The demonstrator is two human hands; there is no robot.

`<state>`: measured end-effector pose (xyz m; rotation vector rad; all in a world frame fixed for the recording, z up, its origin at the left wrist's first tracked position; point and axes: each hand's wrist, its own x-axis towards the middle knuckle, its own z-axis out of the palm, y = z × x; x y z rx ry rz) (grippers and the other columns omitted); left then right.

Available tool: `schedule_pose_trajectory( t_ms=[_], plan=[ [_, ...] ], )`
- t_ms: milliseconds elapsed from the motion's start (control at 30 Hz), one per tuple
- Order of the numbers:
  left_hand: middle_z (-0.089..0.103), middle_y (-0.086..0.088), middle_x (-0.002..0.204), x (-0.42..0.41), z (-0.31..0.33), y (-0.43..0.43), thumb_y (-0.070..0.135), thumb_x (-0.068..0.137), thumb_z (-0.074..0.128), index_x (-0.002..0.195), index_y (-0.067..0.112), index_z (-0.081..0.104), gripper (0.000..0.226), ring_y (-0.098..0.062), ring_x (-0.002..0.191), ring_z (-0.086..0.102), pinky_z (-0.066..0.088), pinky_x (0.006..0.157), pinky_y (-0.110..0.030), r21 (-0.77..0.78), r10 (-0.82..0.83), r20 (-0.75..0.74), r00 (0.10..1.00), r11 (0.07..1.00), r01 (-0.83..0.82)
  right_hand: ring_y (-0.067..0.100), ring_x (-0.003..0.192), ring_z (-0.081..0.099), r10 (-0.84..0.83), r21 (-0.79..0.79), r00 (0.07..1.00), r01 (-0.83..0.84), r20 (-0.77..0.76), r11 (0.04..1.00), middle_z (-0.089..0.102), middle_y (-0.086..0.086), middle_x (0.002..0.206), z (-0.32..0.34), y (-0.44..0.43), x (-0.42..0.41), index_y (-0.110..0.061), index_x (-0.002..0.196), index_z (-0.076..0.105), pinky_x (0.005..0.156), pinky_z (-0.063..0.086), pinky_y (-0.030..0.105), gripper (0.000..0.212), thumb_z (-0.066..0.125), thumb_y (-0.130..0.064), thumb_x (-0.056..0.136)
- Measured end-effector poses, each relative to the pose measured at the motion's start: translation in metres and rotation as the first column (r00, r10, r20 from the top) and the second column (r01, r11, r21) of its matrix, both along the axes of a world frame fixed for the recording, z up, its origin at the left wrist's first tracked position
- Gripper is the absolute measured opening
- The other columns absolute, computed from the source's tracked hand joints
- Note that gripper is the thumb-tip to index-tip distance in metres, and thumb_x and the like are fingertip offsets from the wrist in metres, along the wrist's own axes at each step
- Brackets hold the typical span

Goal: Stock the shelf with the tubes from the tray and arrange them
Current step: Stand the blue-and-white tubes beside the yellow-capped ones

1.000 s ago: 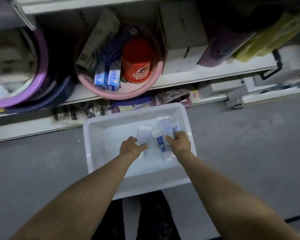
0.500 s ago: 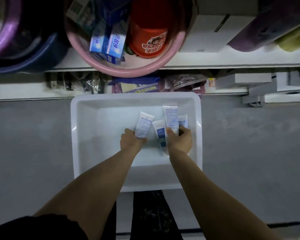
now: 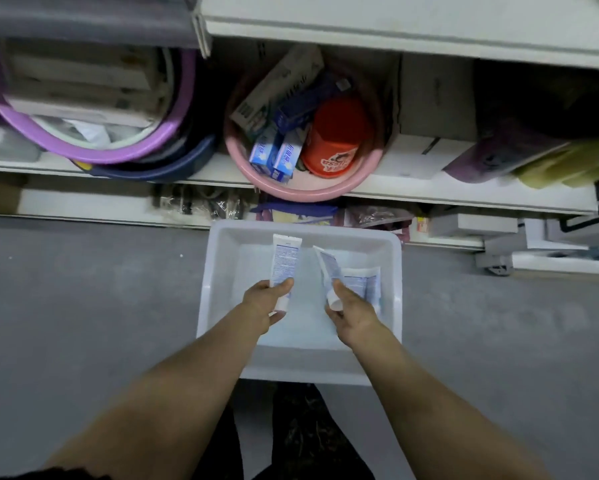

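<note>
A white plastic tray point(image 3: 218, 271) sits on the grey floor in front of the shelf point(image 3: 412, 192). My left hand point(image 3: 263, 303) grips a white tube with blue print point(image 3: 285, 258) near its cap, lifted above the tray. My right hand point(image 3: 350, 313) holds a second white tube point(image 3: 329, 268) by its cap end, tilted to the left. Another tube or two point(image 3: 364, 282) lie flat in the tray's right side, just beyond my right hand.
On the low shelf a pink basin point(image 3: 305, 192) holds blue and white boxes point(image 3: 277, 157) and a red tub point(image 3: 336, 140). Purple and dark blue basins point(image 3: 145, 150) stand at left, white cartons point(image 3: 429, 109) at right. Grey floor lies on both sides of the tray.
Both hands have lifted a tube each out of the tray and drawn them back towards me. The camera has tilted up, showing more of the shelf.
</note>
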<state>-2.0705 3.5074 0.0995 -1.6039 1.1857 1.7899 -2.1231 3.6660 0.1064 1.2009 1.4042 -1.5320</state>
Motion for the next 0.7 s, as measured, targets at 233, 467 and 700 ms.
schedule_pose_trajectory(
  t_ms=[233,467,700],
  plan=[
    [0.068,-0.005,0.106,0.032,0.074,-0.068,0.031,0.079,0.08,0.104,0.017,0.063,0.033,-0.019,0.091,0.063,0.055,0.061,-0.028,0.027,0.098,-0.18,0.979,0.995,-0.095,0.02,0.09,0.062,0.045,-0.115,0.999,-0.047,-0.022,0.992,0.068,0.006,0.101,0.065,-0.064,0.035,-0.012,0.097,0.065,0.076,0.049,0.03,0.024,0.078,-0.027,0.083],
    [0.068,-0.004,0.08,0.112,0.16,-0.18,0.017,0.091,0.067,0.096,0.013,0.06,0.009,-0.015,0.074,0.062,0.056,0.06,-0.029,0.269,0.329,-0.347,0.878,0.932,-0.243,0.021,0.077,0.066,0.025,-0.364,0.993,-0.065,-0.114,0.929,0.073,0.008,0.079,0.14,-0.185,0.12,-0.005,0.101,0.066,0.069,0.052,0.028,0.017,0.073,-0.007,0.085],
    [0.065,-0.006,0.091,0.198,0.26,-0.331,0.014,0.093,0.063,0.103,0.014,0.059,0.011,-0.018,0.081,0.061,0.05,0.085,-0.039,0.182,0.319,-0.565,0.761,0.948,-0.262,0.009,0.058,0.061,0.16,-0.397,0.873,-0.364,-0.461,0.843,0.068,-0.002,0.066,0.22,-0.338,0.193,-0.015,0.094,0.061,0.053,0.047,0.019,0.016,0.058,0.0,0.093]
  ],
)
